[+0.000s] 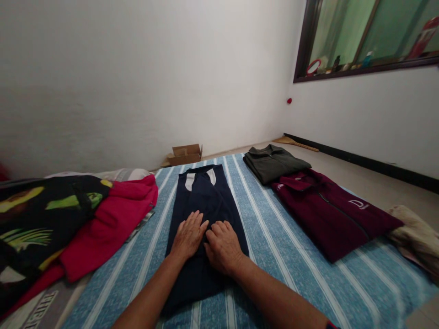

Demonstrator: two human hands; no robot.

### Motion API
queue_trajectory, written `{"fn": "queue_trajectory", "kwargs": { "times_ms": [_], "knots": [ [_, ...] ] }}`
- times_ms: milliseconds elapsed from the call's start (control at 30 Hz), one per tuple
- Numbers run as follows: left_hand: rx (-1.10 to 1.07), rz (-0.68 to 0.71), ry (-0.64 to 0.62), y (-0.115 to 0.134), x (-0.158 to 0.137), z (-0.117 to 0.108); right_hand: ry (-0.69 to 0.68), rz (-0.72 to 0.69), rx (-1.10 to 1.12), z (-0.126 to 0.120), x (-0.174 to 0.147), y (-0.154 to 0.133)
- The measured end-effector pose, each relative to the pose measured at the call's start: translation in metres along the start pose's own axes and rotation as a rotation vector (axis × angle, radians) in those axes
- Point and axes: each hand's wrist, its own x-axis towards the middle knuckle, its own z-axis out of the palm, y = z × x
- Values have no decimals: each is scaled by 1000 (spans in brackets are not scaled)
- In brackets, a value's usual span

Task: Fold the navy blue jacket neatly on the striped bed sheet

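Note:
A dark navy garment with two white patches by its collar lies folded into a long rectangle in front of me. My left hand rests on the middle of it, fingers laid out along the cloth. Beside it, my right hand presses on the same garment with its fingers somewhat bent but apart. Neither hand lifts any cloth. The two hands almost touch at the thumbs. Below my wrists the lower end of the garment reaches toward me, partly hidden by my forearms.
Blue striped bedding lies underneath. On the right are a folded maroon zip top and a folded dark olive garment. At left, a black printed garment lies on a red one. A cardboard box stands by the wall.

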Motion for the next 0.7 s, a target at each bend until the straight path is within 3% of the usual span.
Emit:
{"fn": "queue_trajectory", "kwargs": {
  "times_ms": [700],
  "knots": [
    [-10,-40,-10,10,-2,-9,-25,28,28,0,0,1]
  ]
}}
